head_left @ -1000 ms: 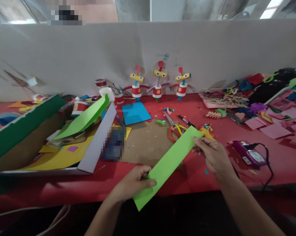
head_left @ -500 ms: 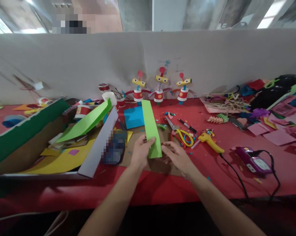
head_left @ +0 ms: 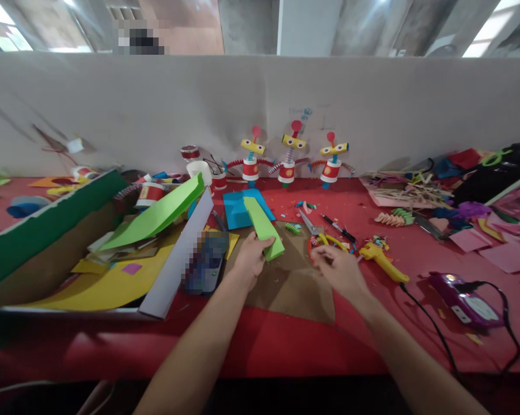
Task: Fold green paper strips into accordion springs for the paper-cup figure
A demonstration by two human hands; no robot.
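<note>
Fingers point(head_left: 257, 248) of the left hand point(head_left: 249, 262) are pinched shut on the near end of the green paper strip point(head_left: 262, 223), thumb on top; the strip sticks out away from the person, over the brown cardboard point(head_left: 294, 285) and just in front of the blue paper point(head_left: 236, 208), with its far end lifted a little; the right hand point(head_left: 340, 271) holds nothing, its fingers point(head_left: 319, 253) are loose and a bit curled, and their tips are right by the handles of the scissors point(head_left: 317, 231) that lie on the red table point(head_left: 285, 346); I cannot tell if they touch the handles yet; it looks like the step is one hand keeping the paper while the other goes for the scissors; to lift them, the fingers would need to slip into the loops, and the left hand would need to keep the strip steady and off the table; the yellow glue gun point(head_left: 383, 260) lies close on the right, so the reach should stay clear of it; half a moment ago both hands were on the strip and it looked longer and flat; now only the left hand has it, it looks shorter, and the right hand has moved off to the right.
</note>
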